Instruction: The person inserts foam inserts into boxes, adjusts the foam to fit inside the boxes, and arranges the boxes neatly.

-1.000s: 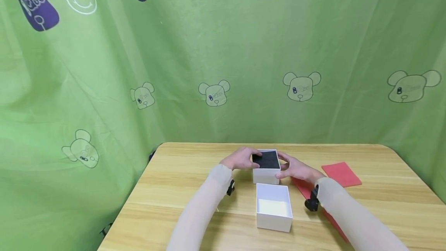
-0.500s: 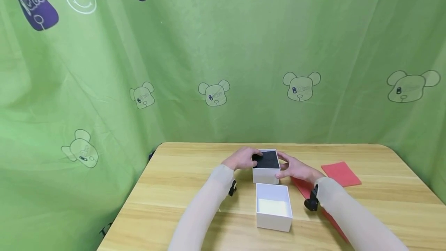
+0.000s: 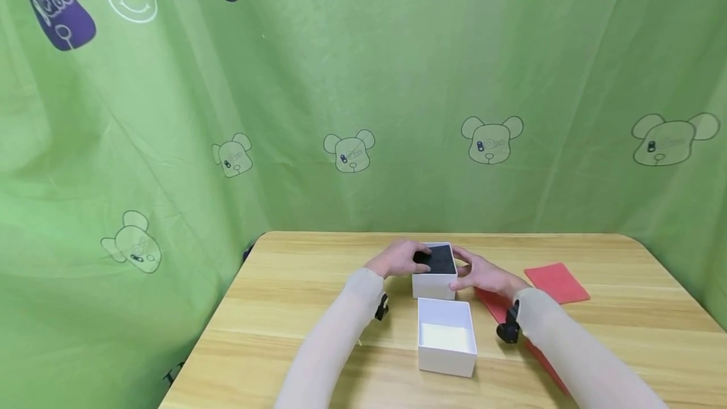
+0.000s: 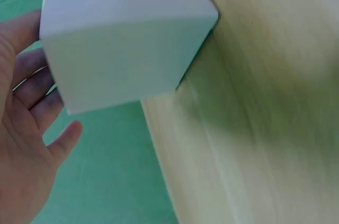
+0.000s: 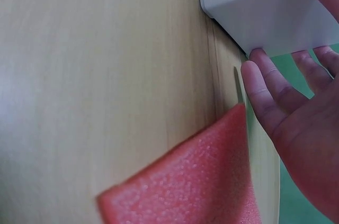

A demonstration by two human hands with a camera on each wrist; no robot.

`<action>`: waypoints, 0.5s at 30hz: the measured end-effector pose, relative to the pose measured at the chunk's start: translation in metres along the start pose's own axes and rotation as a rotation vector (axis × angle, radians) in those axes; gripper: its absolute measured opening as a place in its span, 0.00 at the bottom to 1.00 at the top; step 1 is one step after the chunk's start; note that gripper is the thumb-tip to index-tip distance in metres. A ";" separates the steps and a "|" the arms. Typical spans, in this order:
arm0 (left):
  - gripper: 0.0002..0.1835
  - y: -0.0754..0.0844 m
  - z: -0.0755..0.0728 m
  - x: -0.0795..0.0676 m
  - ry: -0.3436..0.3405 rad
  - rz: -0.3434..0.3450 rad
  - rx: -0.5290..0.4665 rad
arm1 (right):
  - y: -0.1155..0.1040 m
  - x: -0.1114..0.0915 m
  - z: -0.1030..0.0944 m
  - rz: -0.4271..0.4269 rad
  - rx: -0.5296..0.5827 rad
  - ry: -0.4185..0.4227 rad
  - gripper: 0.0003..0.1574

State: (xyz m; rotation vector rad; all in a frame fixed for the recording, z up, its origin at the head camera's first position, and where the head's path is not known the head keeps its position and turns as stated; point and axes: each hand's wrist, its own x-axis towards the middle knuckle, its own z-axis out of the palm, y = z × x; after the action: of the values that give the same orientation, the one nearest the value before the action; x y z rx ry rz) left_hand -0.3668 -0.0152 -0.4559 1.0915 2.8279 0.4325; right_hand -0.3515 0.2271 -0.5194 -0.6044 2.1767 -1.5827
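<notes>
A white box (image 3: pixel 433 285), open at the top, stands towards the back of the table with a flat black sheet (image 3: pixel 442 260) inside near its rim; the sheet looks like foam. My left hand (image 3: pixel 399 258) reaches over the box's left rim, its fingers touching the black sheet. In the left wrist view, the fingertips of that hand (image 4: pixel 26 113) are hidden beyond the box's edge. My right hand (image 3: pixel 483 274) holds the box from the right side, thumb at the front and fingers towards the back, as the right wrist view's fingers (image 5: pixel 275 83) also show.
A second white box (image 3: pixel 447 361), its inside pale, stands just in front. One red foam sheet (image 3: pixel 556 283) lies to the right, and another red piece (image 3: pixel 496 305) lies partly under the right forearm. A green curtain (image 3: pixel 420 81) hangs behind the wooden table (image 3: pixel 318 264).
My left hand has shifted slightly right, its fingers further over the black sheet. My right hand and both boxes have stayed in place.
</notes>
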 end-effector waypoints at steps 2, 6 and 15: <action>0.25 0.002 0.003 0.002 0.001 0.013 -0.002 | 0.000 0.000 0.000 0.009 -0.010 0.001 0.64; 0.28 0.005 0.007 0.005 0.012 0.016 -0.028 | -0.001 0.000 0.001 0.017 -0.005 -0.006 0.64; 0.27 0.007 0.011 0.013 0.032 0.079 0.015 | -0.001 -0.001 -0.001 -0.018 -0.004 -0.019 0.64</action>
State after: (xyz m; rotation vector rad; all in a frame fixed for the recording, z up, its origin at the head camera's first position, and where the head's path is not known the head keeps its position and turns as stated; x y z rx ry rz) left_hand -0.3698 0.0007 -0.4640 1.2133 2.8275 0.4386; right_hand -0.3512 0.2278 -0.5184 -0.6390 2.1670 -1.5755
